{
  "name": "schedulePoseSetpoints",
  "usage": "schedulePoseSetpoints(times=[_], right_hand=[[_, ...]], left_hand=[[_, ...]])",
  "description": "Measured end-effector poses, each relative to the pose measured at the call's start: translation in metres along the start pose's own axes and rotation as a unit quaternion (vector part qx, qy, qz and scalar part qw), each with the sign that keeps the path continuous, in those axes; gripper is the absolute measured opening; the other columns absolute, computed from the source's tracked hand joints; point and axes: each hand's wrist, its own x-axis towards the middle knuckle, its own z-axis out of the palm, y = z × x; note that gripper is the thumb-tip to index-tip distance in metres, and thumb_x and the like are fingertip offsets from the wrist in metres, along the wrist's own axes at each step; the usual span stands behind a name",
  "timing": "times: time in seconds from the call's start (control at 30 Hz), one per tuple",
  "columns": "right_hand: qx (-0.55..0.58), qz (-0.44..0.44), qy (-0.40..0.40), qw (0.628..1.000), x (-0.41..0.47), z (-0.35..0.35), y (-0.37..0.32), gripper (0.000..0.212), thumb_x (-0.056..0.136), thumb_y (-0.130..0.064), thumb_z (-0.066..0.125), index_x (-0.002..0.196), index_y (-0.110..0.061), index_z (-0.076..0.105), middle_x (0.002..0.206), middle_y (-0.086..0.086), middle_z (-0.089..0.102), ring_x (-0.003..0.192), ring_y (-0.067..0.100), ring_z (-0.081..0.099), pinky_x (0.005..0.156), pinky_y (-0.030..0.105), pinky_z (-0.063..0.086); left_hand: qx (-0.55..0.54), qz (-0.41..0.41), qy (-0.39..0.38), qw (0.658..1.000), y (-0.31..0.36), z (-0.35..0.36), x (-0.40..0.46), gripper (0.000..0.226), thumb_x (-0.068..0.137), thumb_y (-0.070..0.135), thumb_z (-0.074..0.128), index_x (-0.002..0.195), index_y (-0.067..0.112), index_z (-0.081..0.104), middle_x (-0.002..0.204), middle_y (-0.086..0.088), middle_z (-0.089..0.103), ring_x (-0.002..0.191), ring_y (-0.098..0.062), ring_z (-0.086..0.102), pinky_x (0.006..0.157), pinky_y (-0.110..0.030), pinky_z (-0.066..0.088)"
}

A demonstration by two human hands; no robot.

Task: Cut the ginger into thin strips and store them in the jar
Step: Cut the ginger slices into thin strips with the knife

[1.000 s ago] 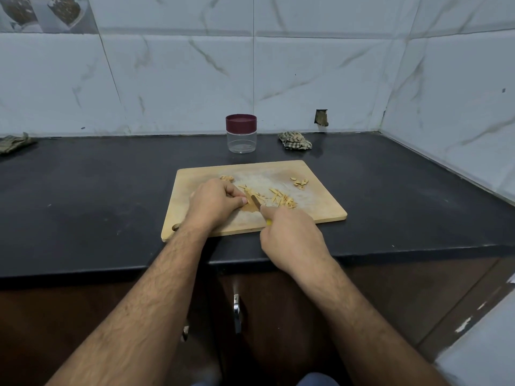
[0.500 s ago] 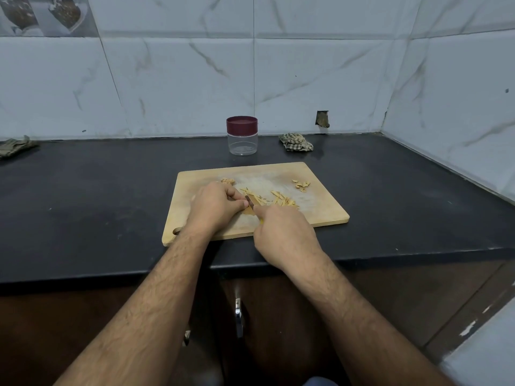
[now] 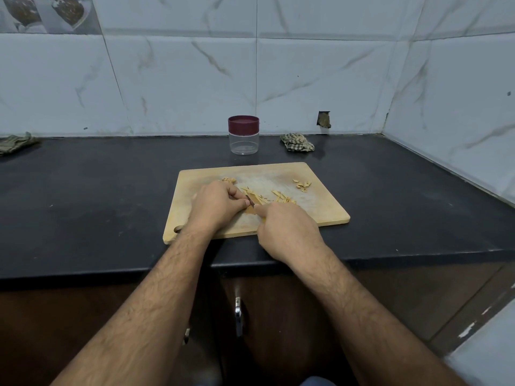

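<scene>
We work on the wooden cutting board (image 3: 320, 196), which lies near the front edge of the dark counter (image 3: 83, 204), so both arms reach it easily. Our left hand (image 3: 216, 206) has its fingers curled down and pinches the piece of ginger (image 3: 250, 209) against the board; we think this keeps the piece from sliding and the fingertips tucked away from the edge. Our right hand (image 3: 288, 229) is closed around the handle of a small knife (image 3: 252, 202), whose dark blade shows just beside the left fingertips, so the next cut can be thin. The handle itself is hidden inside the hand.

The cut strips (image 3: 281, 196) lie loose on the board to the right of the blade. A small heap of bits (image 3: 302, 185) rests near the far right part of the board, and another bit (image 3: 229, 179) lies behind the left hand; whether these are peel or ginger we cannot tell.

The jar (image 3: 243, 136) stands upright behind the board, near the tiled wall. Its dark red lid is on it, and through the clear wall it appears empty. No strips are stored yet, so in our judgement the cutting step is not finished. A crumpled cloth (image 3: 296, 142) lies to the right of the jar.
</scene>
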Motion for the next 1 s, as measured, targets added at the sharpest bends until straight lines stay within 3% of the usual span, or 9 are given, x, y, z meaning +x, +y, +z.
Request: schedulePoseSetpoints(times=[0.23, 0.33, 0.43, 0.57, 0.7, 0.8, 0.93, 1.0], right_hand=[[0.0, -0.006, -0.005, 1.0, -0.009, 0.002, 0.004, 0.053, 0.097, -0.014, 0.048, 0.146, -0.034, 0.044, 0.129, 0.004, 0.058, 0.117, 0.024, 0.054, 0.087, 0.035, 0.049], [0.013, 0.012, -0.006, 1.0, -0.018, 0.002, 0.012, 0.05, 0.094, -0.012, 0.046, 0.139, -0.034, 0.051, 0.12, 0.003, 0.06, 0.104, 0.023, 0.056, 0.081, 0.036, 0.053], [0.039, 0.02, -0.012, 0.999, -0.018, -0.002, 0.016, 0.048, 0.092, -0.012, 0.046, 0.135, -0.032, 0.055, 0.112, 0.001, 0.06, 0.094, 0.019, 0.052, 0.08, 0.035, 0.054], [0.076, 0.024, -0.018, 0.997, -0.016, -0.005, 0.013, 0.048, 0.091, -0.013, 0.045, 0.136, -0.026, 0.056, 0.12, 0.002, 0.063, 0.103, 0.021, 0.057, 0.087, 0.037, 0.054], [0.089, 0.025, -0.009, 0.996, -0.021, -0.003, 0.016, 0.055, 0.092, -0.012, 0.044, 0.144, -0.028, 0.048, 0.123, 0.002, 0.062, 0.104, 0.022, 0.058, 0.085, 0.039, 0.055], [0.085, 0.022, 0.006, 0.996, -0.022, -0.002, 0.02, 0.047, 0.093, -0.014, 0.044, 0.138, -0.023, 0.055, 0.117, 0.002, 0.063, 0.098, 0.02, 0.057, 0.081, 0.037, 0.054], [0.074, 0.015, 0.021, 0.997, -0.023, -0.003, 0.018, 0.044, 0.093, -0.016, 0.043, 0.135, -0.023, 0.054, 0.115, 0.0, 0.063, 0.099, 0.02, 0.056, 0.081, 0.037, 0.053], [0.07, 0.011, 0.03, 0.997, -0.022, -0.003, 0.015, 0.043, 0.094, -0.016, 0.042, 0.134, -0.026, 0.054, 0.113, -0.002, 0.063, 0.097, 0.019, 0.055, 0.077, 0.035, 0.051]], left_hand=[[0.011, 0.003, 0.003, 1.0, 0.004, -0.002, -0.003, 0.022, 0.08, 0.033, 0.077, 0.061, 0.039, 0.067, 0.096, 0.016, 0.073, 0.111, -0.01, 0.061, 0.094, -0.042, 0.049], [0.016, 0.004, 0.002, 1.0, 0.005, -0.003, -0.004, 0.022, 0.081, 0.035, 0.077, 0.061, 0.039, 0.067, 0.084, 0.021, 0.068, 0.102, -0.01, 0.061, 0.092, -0.043, 0.049], [0.022, 0.006, -0.003, 1.0, 0.005, -0.004, -0.005, 0.023, 0.082, 0.034, 0.075, 0.061, 0.04, 0.066, 0.077, 0.026, 0.062, 0.107, -0.008, 0.059, 0.095, -0.044, 0.047], [0.02, 0.018, -0.006, 1.0, 0.005, -0.005, -0.007, 0.026, 0.081, 0.033, 0.074, 0.059, 0.042, 0.065, 0.079, 0.027, 0.064, 0.118, -0.005, 0.056, 0.097, -0.044, 0.046], [0.022, 0.011, -0.002, 1.0, 0.007, -0.006, -0.007, 0.026, 0.082, 0.032, 0.073, 0.059, 0.041, 0.065, 0.074, 0.03, 0.059, 0.11, -0.006, 0.059, 0.095, -0.044, 0.047], [0.018, 0.006, -0.002, 1.0, 0.009, -0.006, -0.007, 0.027, 0.082, 0.03, 0.071, 0.058, 0.039, 0.065, 0.073, 0.03, 0.06, 0.105, -0.006, 0.06, 0.096, -0.043, 0.048], [-0.025, 0.0, 0.005, 1.0, 0.008, -0.005, -0.007, 0.021, 0.08, 0.024, 0.066, 0.064, 0.038, 0.068, 0.096, 0.021, 0.071, 0.114, -0.007, 0.059, 0.101, -0.041, 0.046], [-0.055, -0.006, 0.018, 0.998, 0.006, -0.004, -0.007, 0.018, 0.08, 0.021, 0.065, 0.069, 0.034, 0.07, 0.101, 0.015, 0.073, 0.109, -0.009, 0.061, 0.099, -0.038, 0.048]])
